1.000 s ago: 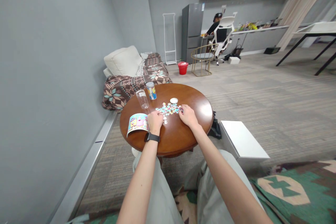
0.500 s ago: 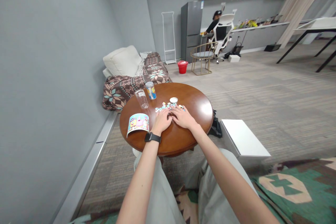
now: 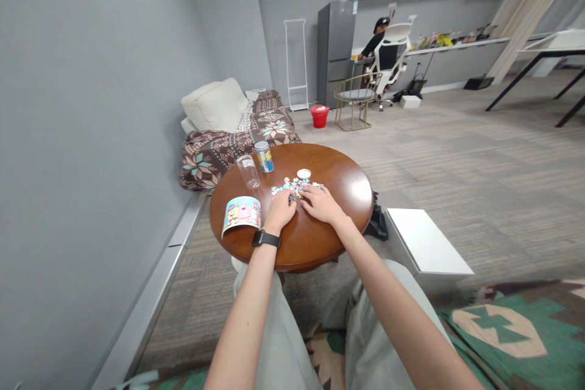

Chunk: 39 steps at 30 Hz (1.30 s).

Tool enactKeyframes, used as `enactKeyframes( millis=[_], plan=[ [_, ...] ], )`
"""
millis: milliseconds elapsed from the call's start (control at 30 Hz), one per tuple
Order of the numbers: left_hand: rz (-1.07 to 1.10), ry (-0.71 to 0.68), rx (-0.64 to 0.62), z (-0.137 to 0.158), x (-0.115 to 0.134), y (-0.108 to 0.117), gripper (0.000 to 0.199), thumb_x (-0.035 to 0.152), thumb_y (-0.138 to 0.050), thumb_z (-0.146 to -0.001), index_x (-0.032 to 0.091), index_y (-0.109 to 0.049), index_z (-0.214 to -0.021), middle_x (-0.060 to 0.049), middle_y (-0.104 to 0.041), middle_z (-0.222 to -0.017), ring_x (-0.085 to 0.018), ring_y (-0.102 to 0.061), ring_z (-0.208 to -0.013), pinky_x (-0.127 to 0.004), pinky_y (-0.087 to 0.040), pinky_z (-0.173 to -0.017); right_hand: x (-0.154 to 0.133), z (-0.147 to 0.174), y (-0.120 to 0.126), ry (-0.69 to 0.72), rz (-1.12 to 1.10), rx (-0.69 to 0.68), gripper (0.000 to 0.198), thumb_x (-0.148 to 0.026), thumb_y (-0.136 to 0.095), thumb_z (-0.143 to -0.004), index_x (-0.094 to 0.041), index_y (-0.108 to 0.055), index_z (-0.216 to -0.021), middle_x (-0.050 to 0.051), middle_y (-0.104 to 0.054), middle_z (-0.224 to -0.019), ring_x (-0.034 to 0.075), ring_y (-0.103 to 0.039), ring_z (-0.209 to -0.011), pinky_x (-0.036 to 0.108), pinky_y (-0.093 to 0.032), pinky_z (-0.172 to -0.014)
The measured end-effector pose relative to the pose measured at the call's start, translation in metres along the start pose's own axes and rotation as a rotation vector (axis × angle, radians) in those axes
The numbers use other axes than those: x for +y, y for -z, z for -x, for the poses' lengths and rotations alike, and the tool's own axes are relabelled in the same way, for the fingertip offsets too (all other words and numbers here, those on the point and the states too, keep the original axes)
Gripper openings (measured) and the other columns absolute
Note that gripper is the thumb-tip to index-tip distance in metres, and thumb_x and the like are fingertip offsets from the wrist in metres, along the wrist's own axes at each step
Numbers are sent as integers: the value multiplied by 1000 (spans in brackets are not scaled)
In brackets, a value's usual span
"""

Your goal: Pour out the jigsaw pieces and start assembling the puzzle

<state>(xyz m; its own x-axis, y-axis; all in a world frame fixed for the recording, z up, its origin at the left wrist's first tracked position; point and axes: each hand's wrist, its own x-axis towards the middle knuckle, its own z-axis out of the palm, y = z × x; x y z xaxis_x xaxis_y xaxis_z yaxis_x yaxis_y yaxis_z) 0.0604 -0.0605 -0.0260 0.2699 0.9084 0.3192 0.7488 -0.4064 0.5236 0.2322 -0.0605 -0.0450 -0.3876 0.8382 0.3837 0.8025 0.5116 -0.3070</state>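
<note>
Puzzle pieces point(image 3: 294, 184) loose at centre, no joined section made out

Pieces were strewn in one patch at the centre of the frame, on the round wooden table point(image 3: 315, 250). Done, as far as could be judged: pieces laid out on the wood, and the printed picture sheet point(image 3: 243, 212) set down left of centre, curled, its picture in view. Left to do: most or all of the fitting together, by the same judgement; an early stage was inferred. Whether any pieces were linked beneath the fingers could not be told.

The left hand point(image 3: 281, 212) and right hand point(image 3: 320, 204) were held close together at the near edge of the patch, palms down, fingers bent over the pieces. Whether a piece was pinched by either could not be made out.

Beyond, left of centre, a clear tumbler point(image 3: 248, 173) and a printed tin point(image 3: 264, 157) were noted, both upright; a white disc point(image 3: 304, 174) was seen just past the pieces.
</note>
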Motion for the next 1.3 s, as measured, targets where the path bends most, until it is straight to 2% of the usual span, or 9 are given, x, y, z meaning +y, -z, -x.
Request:
enactKeyframes(
  millis=[133,267,533,733,1000,1100,1300],
  plan=[
    [22,5,8,0,-2,-1,17,7,-52,-82,20,-60,-89,-8,-70,-102,-24,-63,-100,-39,-47,-97,-1,0,2,7,-1,32,29,-26,-53,-97,-18,-67,-121,14,-64,-136,27,-55,-129,50,-32,-114],
    [37,0,15,0,-3,-2,16,7,-51,-83,20,-59,-88,-7,-70,-101,-23,-63,-98,-39,-47,-96,-1,0,4,-9,-5,66,26,-23,-53,-96,-16,-66,-118,13,-70,-121,27,-59,-119,45,-39,-108],
    [37,4,23,-1,-2,-2,16,8,-51,-83,20,-60,-87,-7,-70,-98,-24,-63,-97,-39,-46,-95,5,-1,3,-70,-27,96,18,-18,-52,-93,-17,-67,-102,12,-70,-111,26,-61,-108,41,-45,-99],
    [38,9,19,0,-2,-1,16,8,-51,-83,20,-60,-87,-8,-71,-99,-25,-63,-98,-39,-46,-95,10,-1,-4,-100,-17,148,23,-20,-55,-92,-16,-68,-110,15,-65,-126,28,-59,-117,46,-44,-104],
    [47,6,24,-1,-2,-2,17,6,-51,-82,20,-59,-86,-8,-70,-98,-24,-63,-98,-38,-47,-95,12,0,-3,-66,-81,145,15,-26,-61,-91,-19,-70,-101,13,-67,-122,28,-61,-115,48,-45,-104],
    [47,4,25,-1,-2,-2,17,7,-51,-83,20,-60,-86,-8,-71,-98,-24,-63,-98,-38,-47,-96,13,0,-3,-44,-108,133,15,-18,-58,-90,-21,-71,-98,12,-65,-126,28,-59,-119,48,-45,-105],
    [34,9,19,-1,-3,-2,18,7,-52,-82,20,-63,-89,-8,-71,-99,-24,-63,-100,-39,-48,-97,19,-1,-6,-50,-190,152,35,-1,-47,-82,-20,-71,-100,11,-65,-125,24,-59,-120,43,-46,-106]
  ],
)
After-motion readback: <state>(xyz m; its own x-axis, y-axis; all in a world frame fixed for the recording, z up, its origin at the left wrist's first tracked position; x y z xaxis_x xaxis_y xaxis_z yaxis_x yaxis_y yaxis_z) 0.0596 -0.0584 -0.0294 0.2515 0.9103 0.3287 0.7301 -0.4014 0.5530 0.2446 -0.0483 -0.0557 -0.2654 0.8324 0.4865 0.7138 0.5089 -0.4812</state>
